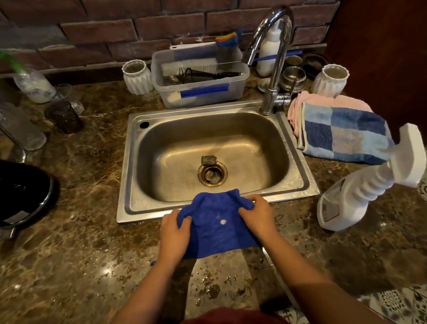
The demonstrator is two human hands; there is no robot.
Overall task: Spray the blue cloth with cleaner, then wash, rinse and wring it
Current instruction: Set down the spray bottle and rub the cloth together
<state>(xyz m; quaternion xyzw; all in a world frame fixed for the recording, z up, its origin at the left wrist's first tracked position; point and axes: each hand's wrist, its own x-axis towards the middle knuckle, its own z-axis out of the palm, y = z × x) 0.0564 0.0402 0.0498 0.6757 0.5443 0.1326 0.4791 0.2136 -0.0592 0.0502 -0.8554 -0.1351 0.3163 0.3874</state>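
Observation:
The blue cloth (216,228) hangs over the front rim of the steel sink (300,180), with a small white blob of cleaner near its middle. My left hand (174,232) grips the cloth's left side. My right hand (257,216) grips its upper right corner. A white spray bottle (358,196) stands on the counter to the right of my hands, its nozzle pointing right. The chrome tap (273,62) arches over the sink's back right corner; no water runs. The basin is dry-looking, with bits of debris at the drain (212,173).
A checked blue towel (343,136) on a pink cloth lies right of the sink. Behind the sink stand a plastic tub with brushes (201,91), two white ribbed vases and metal bowls. Glass jars and a black pot (12,188) fill the left counter.

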